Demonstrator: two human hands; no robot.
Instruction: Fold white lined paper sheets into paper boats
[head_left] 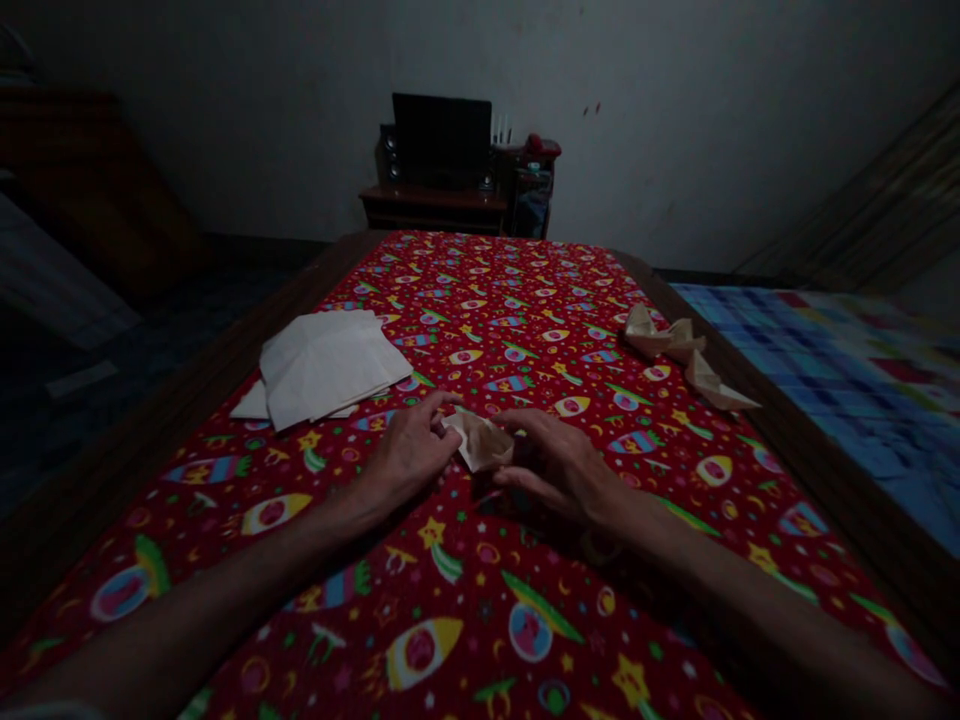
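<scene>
A small cream paper boat (480, 442), partly folded in shape, is between my two hands just above the red cloth. My left hand (414, 448) pinches its left end, thumb in front and fingers behind. On the other side my right hand (562, 462) curves its thumb and forefinger about the right end; the contact of its other fingers is hidden. Left of my hands lies a loose stack of white paper sheets (330, 365). Several similar folded paper boats (712, 382) sit in a cluster at the right side of the cloth.
A red cloth printed with rockets and stars (517, 345) covers the long table, whose dark wooden edge (780, 470) shows. Beyond stands a desk (435, 205) with a black monitor (442, 140) and speakers. Blue checked fabric (817, 380) lies at the right. The room is dim.
</scene>
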